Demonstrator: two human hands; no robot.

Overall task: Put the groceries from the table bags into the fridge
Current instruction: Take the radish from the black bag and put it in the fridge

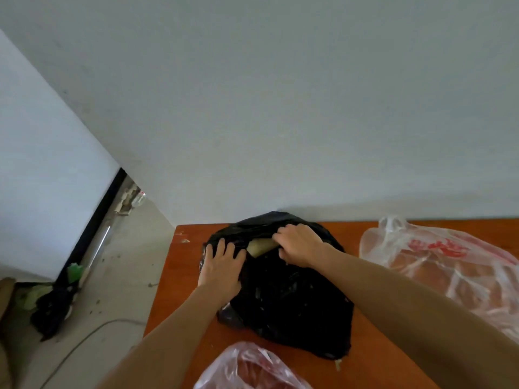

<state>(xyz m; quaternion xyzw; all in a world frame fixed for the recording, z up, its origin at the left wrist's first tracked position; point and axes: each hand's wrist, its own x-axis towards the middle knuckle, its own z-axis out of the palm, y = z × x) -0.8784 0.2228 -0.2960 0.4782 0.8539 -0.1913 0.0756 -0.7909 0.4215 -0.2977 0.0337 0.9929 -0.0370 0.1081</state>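
Black bag [286, 290], entry one, reads the first clerk. Position?

Second: On the table [179, 276], mid-surface, its far end close to the far edge by the wall [280, 108]. Crumpled, glossy, mouth toward the far edge.

First: Entry two, contents.

Second: One tan item [259, 247], blunt-ended, showing at the mouth. The rest of it is covered by plastic and by a hand. What it is, cannot tell.

First: Entry three, left hand [222, 265].

Second: Flat on the bag's left side, fingers straight and spread, pressing the plastic. Holds nothing.

First: Entry four, right hand [300, 245].

Second: At the mouth, just right of the tan item's visible end, fingers curled and gripping a fold of the black plastic. Whether it also grips the item beneath, cannot tell.

First: Other bags?

Second: Two. Clear bag [449, 265], red print, at the right edge, brownish goods inside; near the black bag, a strip of table between them. Pink bag [250, 366], thin plastic, at the near edge, reddish contents, close to the black bag's near end.

First: Off the table?

Second: Grey floor [126, 262] past the left edge, with a thin cable [118, 321] lying across it. Dark and green litter [53, 301] lies against a white panel [42, 178] at far left.
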